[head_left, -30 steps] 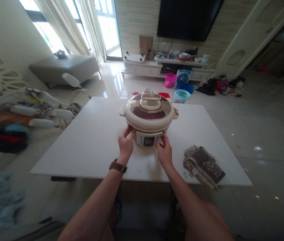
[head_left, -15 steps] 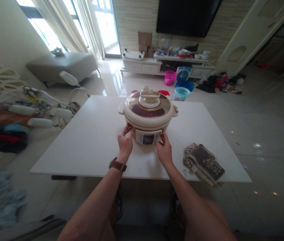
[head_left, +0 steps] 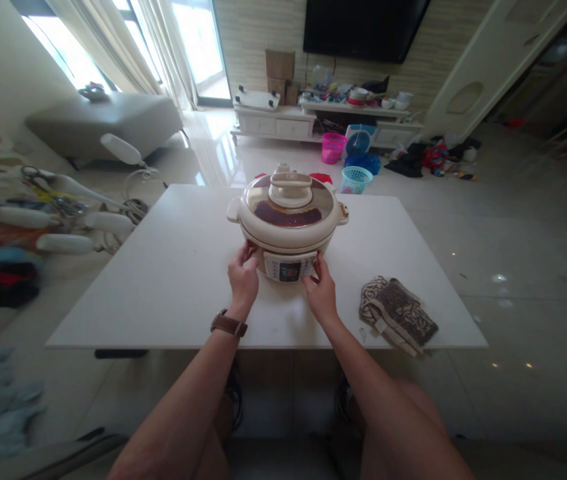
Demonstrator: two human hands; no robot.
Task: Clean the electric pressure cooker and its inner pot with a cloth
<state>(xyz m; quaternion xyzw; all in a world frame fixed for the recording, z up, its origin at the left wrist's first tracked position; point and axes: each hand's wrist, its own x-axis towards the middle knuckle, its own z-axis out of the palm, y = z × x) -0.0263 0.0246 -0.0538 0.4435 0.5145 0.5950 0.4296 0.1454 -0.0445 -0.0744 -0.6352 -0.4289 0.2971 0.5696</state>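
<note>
A cream electric cooker (head_left: 287, 220) with a lid, a top handle and a front control panel stands near the middle of a white table (head_left: 173, 280). My left hand (head_left: 243, 279), with a brown watch on its wrist, grips the cooker's lower left front. My right hand (head_left: 320, 293) presses against its lower right front, beside the panel. Both hands have their fingers curled onto the body.
A folded patterned cloth (head_left: 397, 320) lies on the table to the right. A rack with white handles and clutter (head_left: 53, 220) stands at the left. Beyond the table are coloured baskets (head_left: 353, 179), a TV cabinet (head_left: 323, 123) and a grey bench (head_left: 103, 123).
The view has drifted a little, so cooker and hands sit slightly further left and higher in the picture. Both hands keep the same hold on the cooker's front.
</note>
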